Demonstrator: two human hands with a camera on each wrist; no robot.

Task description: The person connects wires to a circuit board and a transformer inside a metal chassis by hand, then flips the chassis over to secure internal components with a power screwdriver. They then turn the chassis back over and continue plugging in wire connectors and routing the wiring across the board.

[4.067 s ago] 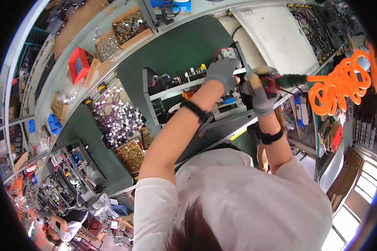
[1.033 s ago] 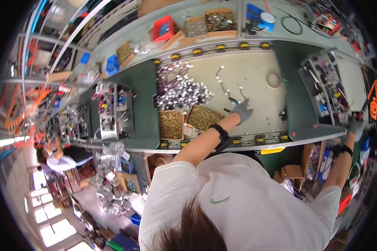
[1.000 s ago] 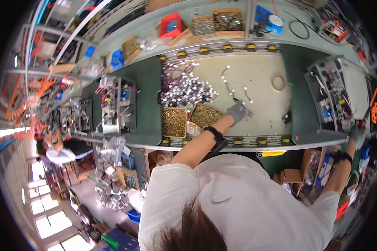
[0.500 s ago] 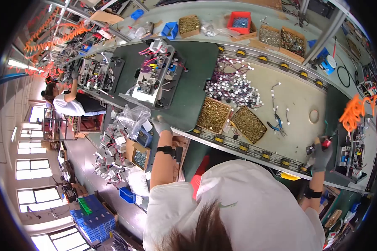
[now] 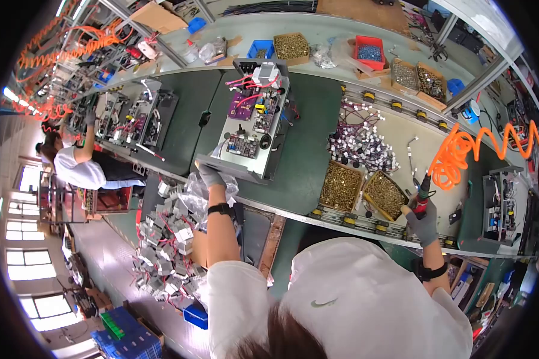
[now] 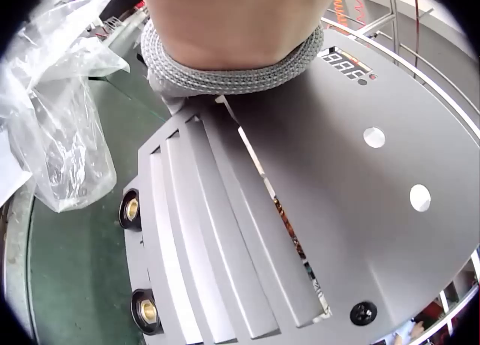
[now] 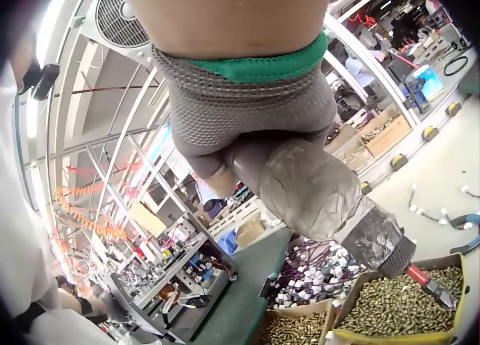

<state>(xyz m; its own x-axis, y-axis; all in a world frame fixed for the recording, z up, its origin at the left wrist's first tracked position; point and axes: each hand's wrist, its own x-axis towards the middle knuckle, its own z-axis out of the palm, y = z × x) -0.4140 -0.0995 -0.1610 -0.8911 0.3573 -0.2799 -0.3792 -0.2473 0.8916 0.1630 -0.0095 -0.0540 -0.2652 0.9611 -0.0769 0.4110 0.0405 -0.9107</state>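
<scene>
My gloved left hand [image 5: 211,175] is at the left end of the grey front panel [image 6: 360,172] of a metal chassis [image 5: 254,128] fitted with circuit boards and red wires. In the left wrist view the panel shows slots, round holes and a small display window, while the fingers are hidden beyond the cuff. My gloved right hand [image 5: 424,226] grips a red and black power screwdriver [image 5: 422,197], whose bit [image 7: 431,285] points over a box of brass-coloured screws [image 7: 397,304]. An orange coiled hose [image 5: 455,158] is attached to the tool.
Beside the screw boxes [image 5: 340,203] lies a heap of white-connector cables [image 5: 362,140]. Small parts bins, including a red bin [image 5: 369,60], line the back shelf. A plastic bag [image 5: 200,194] hangs near my left wrist. Another person [image 5: 81,164] works further left.
The view has swung left from the bare bench section. My left hand has let go of the pliers and reached the chassis panel. My right hand has come leftward with the screwdriver.
</scene>
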